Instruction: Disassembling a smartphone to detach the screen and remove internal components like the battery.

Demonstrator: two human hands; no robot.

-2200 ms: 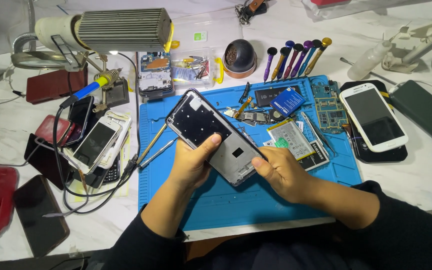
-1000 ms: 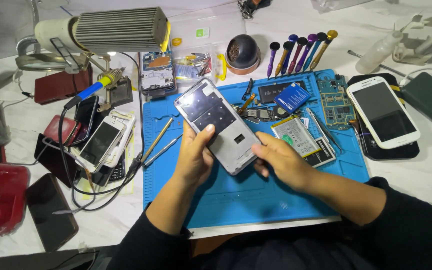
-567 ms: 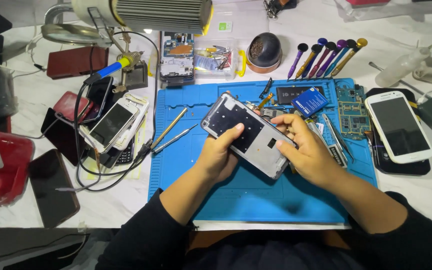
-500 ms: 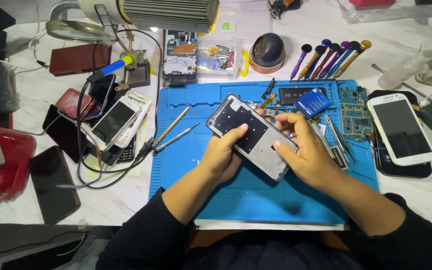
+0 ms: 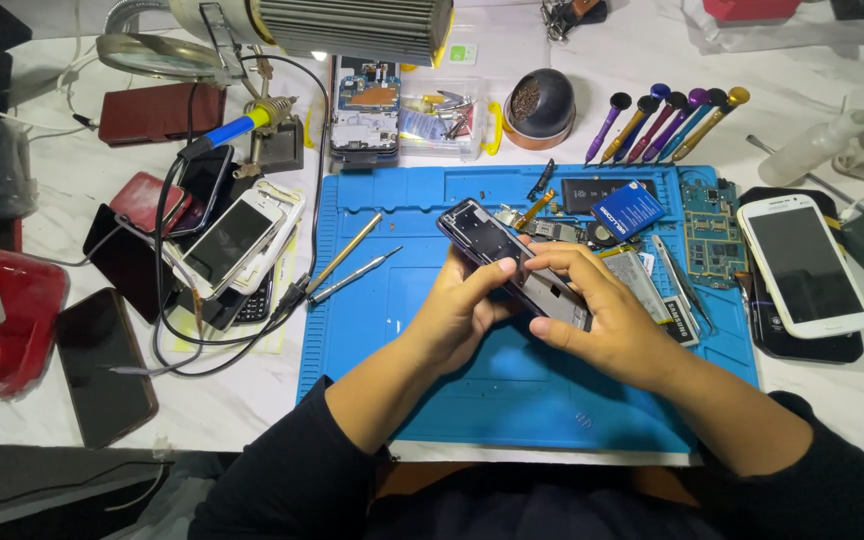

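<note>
Both hands closed around a stripped smartphone frame (image 5: pixel 512 265), held tilted just above the blue repair mat (image 5: pixel 512 390), near its middle. Left hand (image 5: pixel 457 310) gripping the frame's lower edge from the left, thumb laid along its side. Right hand (image 5: pixel 602 315) wrapped over the frame's right end, fingers (image 5: pixel 562 262) curled across its top face. Dark upper end of the frame poking out beyond the fingertips, toward the mat's far edge.

On the mat, left of the frame: a brass-coloured spudger (image 5: pixel 344 253) and a thin metal tool (image 5: pixel 354 275), lying slantwise and close together. Beyond the frame, on the mat's far right part: a small blue battery (image 5: pixel 627 209), a green circuit board (image 5: pixel 712 235), and a flat battery pack (image 5: pixel 652 290) partly hidden behind the right hand. Just past the mat's far right corner: a row of purple and gold-topped screwdrivers (image 5: pixel 667 122), leaning together. Just off the mat's right edge: a white smartphone (image 5: pixel 802 265), screen up, resting on a dark phone. Off the mat's left edge on the white tabletop (image 5: pixel 62 180): a pile of phones (image 5: pixel 222 240) tangled in black cable, with a soldering iron (image 5: pixel 237 128) on its stand behind them. Beyond the mat's far edge: a dismantled phone (image 5: pixel 365 108) showing its board, beside a clear parts box (image 5: pixel 440 118).
</note>
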